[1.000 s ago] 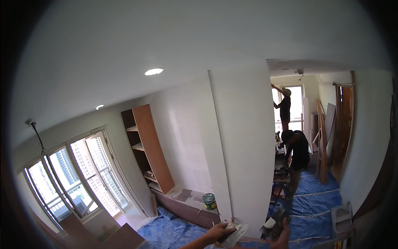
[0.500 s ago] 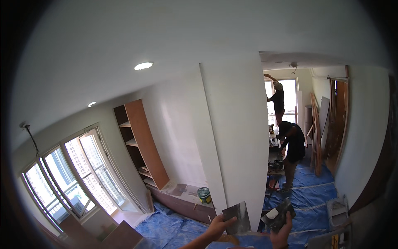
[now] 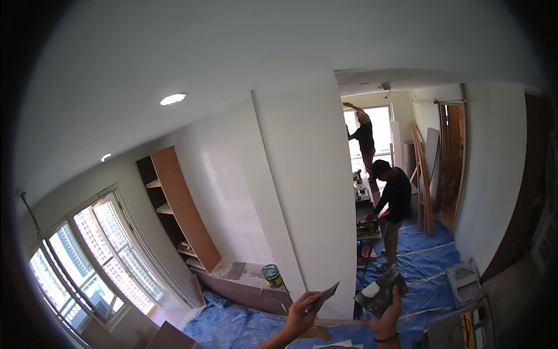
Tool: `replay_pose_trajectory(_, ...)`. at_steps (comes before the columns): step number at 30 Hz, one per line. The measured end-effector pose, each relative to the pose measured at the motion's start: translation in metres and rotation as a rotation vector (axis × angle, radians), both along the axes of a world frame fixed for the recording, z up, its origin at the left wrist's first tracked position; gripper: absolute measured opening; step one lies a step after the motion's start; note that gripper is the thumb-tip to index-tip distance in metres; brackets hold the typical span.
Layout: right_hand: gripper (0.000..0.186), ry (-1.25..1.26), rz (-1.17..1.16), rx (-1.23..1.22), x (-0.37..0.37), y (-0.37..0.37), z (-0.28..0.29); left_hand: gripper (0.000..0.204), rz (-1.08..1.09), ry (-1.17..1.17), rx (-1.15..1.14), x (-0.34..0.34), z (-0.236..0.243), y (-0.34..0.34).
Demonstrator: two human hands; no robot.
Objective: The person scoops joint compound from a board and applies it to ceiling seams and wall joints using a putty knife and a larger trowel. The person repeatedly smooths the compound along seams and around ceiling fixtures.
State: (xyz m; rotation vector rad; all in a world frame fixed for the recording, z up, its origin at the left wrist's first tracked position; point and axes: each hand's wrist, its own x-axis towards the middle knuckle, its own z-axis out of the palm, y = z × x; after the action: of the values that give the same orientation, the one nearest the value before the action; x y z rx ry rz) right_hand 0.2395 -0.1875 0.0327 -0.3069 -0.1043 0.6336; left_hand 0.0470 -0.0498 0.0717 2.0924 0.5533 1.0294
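My left hand [image 3: 302, 313] is closed on a flat, dark putty blade [image 3: 326, 294], which is tilted so that it looks narrow. To its right, my right hand [image 3: 388, 319] grips a second dark, flat putty blade [image 3: 386, 292] from below. A dab of white putty [image 3: 371, 290] lies on this one's face. The two blades are held apart, in front of a pale wall end [image 3: 322, 232].
Blue sheeting [image 3: 232, 326] covers the floor. A green tub [image 3: 271, 276] stands on a low ledge beside a brown shelf unit [image 3: 185, 206]. Beyond the wall, one person [image 3: 396, 198] bends over a tool bench and another [image 3: 365, 136] reaches up by a window. Boards [image 3: 425, 180] lean at right.
The view has turned right, so the room shifts left. The left blade has tilted from broad face to nearly edge-on. The right blade stays raised with its putty.
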Motion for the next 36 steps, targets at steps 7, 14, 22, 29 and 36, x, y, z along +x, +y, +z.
replay_pose_trajectory(7, 0.042, -0.036, -0.050, -0.014, 0.000, -0.002, 0.004, 0.030, 0.002, -0.032, 0.089, 0.001, -0.002, -0.001)
replay_pose_trajectory(14, 0.041, -0.021, -0.075, -0.038, 0.001, 0.002, 0.011, 0.084, -0.287, 0.205, 0.148, -0.003, -0.031, 0.031)
replay_pose_trajectory(22, 0.038, -0.130, -0.208, -0.127, -0.001, 0.000, 0.041, 0.062, -0.196, -0.112, -0.343, 0.020, -0.052, 0.037)
replay_pose_trajectory(29, 0.035, -0.183, -0.325, -0.155, -0.006, 0.005, 0.059, 0.049, -0.320, -0.094, -0.630, 0.017, -0.055, 0.061)
replay_pose_trajectory(36, 0.030, -0.205, -0.425, -0.135, -0.020, 0.009, 0.060, 0.044, -0.376, -0.139, -0.798, 0.026, -0.069, 0.091)
